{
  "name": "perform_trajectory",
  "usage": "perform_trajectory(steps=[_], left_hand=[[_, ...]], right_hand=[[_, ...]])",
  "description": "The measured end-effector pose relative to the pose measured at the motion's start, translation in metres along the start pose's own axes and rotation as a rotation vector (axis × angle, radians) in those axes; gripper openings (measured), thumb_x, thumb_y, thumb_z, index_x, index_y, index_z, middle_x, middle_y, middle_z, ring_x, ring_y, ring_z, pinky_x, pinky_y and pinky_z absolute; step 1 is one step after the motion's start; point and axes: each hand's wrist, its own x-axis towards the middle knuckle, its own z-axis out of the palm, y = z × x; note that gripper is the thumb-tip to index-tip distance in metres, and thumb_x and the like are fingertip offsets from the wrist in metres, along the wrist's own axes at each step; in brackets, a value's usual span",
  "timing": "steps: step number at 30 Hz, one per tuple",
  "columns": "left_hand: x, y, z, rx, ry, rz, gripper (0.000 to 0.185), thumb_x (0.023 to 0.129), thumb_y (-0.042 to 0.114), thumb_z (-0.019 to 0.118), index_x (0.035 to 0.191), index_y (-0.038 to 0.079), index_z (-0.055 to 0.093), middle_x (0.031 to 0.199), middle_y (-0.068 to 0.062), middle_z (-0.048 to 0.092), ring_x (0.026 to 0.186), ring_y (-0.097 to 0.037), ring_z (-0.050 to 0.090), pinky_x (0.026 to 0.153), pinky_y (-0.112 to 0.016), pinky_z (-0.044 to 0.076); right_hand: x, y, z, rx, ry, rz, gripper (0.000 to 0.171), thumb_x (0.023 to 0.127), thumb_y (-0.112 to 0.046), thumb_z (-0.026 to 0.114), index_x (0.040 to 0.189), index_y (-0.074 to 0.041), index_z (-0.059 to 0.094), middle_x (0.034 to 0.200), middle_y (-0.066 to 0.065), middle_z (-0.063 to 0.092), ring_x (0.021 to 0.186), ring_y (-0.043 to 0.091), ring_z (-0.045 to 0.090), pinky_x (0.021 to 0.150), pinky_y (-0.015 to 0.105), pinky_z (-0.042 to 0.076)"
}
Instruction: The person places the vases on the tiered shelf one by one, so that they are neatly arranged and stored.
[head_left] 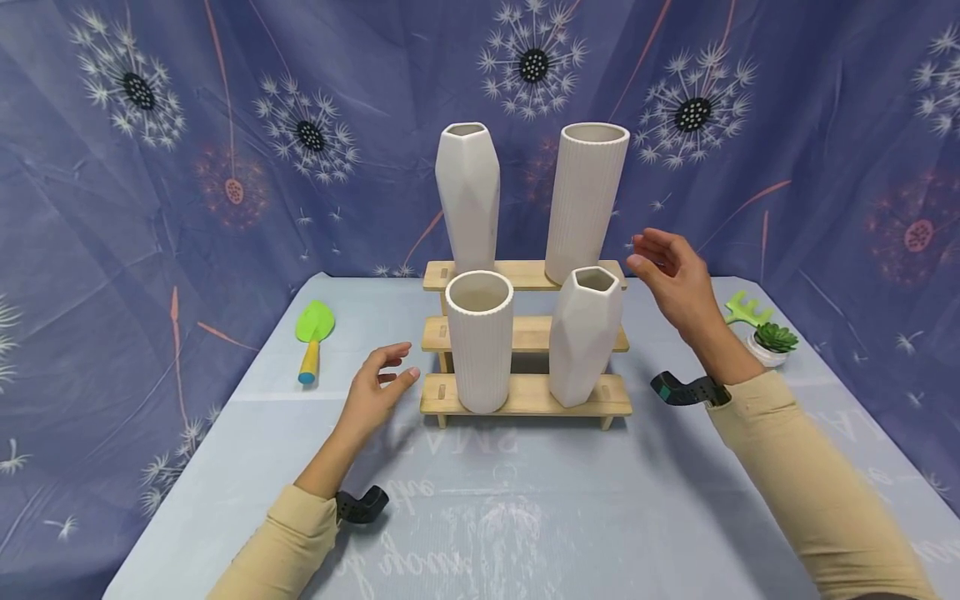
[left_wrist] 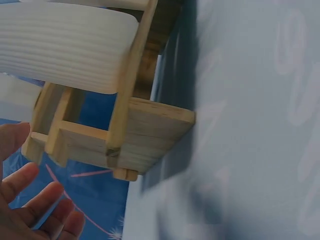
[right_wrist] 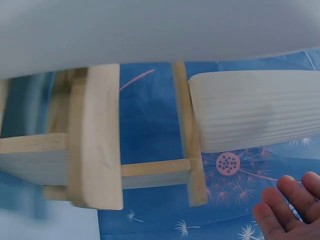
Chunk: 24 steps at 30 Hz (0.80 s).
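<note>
A three-tier wooden stand (head_left: 525, 394) carries white vases on its top and bottom tiers. A tall faceted vase (head_left: 468, 200) stands at top left, a tall ribbed vase (head_left: 588, 196) at top right. Below are a ribbed vase (head_left: 482, 350) on the left and a faceted vase (head_left: 585, 342) on the right. My left hand (head_left: 377, 385) hovers just left of the stand, fingers loosely bent, holding nothing. Beside the upper right of the stand, my right hand (head_left: 675, 279) is raised with relaxed fingers, apart from the ribbed vase (right_wrist: 255, 110).
At the left of the table (head_left: 480, 517) lies a green toy shovel (head_left: 315, 321) with a yellow handle. On the right are a green toy rake (head_left: 746, 310) and a small potted succulent (head_left: 772, 342). A blue dandelion-print cloth (head_left: 420, 75) hangs behind.
</note>
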Motion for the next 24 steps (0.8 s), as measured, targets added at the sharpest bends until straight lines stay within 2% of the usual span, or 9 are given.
perform_trajectory(steps=[4, 8, 12, 17, 24], left_hand=[[0.005, -0.011, 0.001, 0.038, 0.033, 0.045, 0.046, 0.091, 0.025, 0.063, 0.133, 0.011, 0.050, 0.132, -0.013, 0.051, 0.122, -0.032, 0.045, 0.102, -0.048, 0.038], [0.007, -0.010, -0.001, 0.096, 0.066, 0.090, 0.044, 0.091, 0.026, 0.062, 0.132, 0.011, 0.051, 0.129, -0.013, 0.053, 0.120, -0.031, 0.046, 0.101, -0.048, 0.038], [0.006, -0.005, -0.003, 0.147, 0.106, 0.123, 0.043, 0.092, 0.023, 0.061, 0.131, 0.008, 0.052, 0.126, -0.017, 0.054, 0.118, -0.030, 0.046, 0.100, -0.048, 0.038], [0.006, -0.003, -0.005, 0.212, 0.139, 0.145, 0.043, 0.091, 0.022, 0.060, 0.131, 0.008, 0.052, 0.126, -0.017, 0.054, 0.117, -0.030, 0.045, 0.099, -0.046, 0.036], [0.007, 0.000, -0.008, 0.282, 0.134, 0.144, 0.044, 0.093, 0.027, 0.059, 0.133, 0.012, 0.051, 0.131, -0.013, 0.053, 0.119, -0.031, 0.042, 0.097, -0.048, 0.034]], right_hand=[[-0.012, 0.006, -0.001, -0.023, 0.014, -0.004, 0.056, 0.093, -0.033, 0.057, 0.141, -0.011, 0.039, 0.140, 0.013, 0.047, 0.127, 0.019, 0.047, 0.105, 0.023, 0.039], [-0.023, 0.012, -0.001, -0.063, 0.029, -0.002, 0.055, 0.095, -0.034, 0.055, 0.141, -0.008, 0.040, 0.140, 0.014, 0.048, 0.126, 0.019, 0.047, 0.107, 0.033, 0.038], [-0.034, 0.019, -0.001, -0.112, 0.046, -0.011, 0.053, 0.096, -0.033, 0.054, 0.141, -0.008, 0.040, 0.139, 0.016, 0.048, 0.126, 0.028, 0.046, 0.107, 0.042, 0.037], [-0.045, 0.027, -0.001, -0.168, 0.052, -0.021, 0.052, 0.096, -0.033, 0.054, 0.139, -0.007, 0.043, 0.137, 0.018, 0.049, 0.126, 0.036, 0.046, 0.105, 0.052, 0.035], [-0.059, 0.035, -0.004, -0.225, 0.040, -0.021, 0.053, 0.095, -0.033, 0.056, 0.136, -0.002, 0.045, 0.136, 0.024, 0.049, 0.126, 0.044, 0.044, 0.103, 0.057, 0.034]])
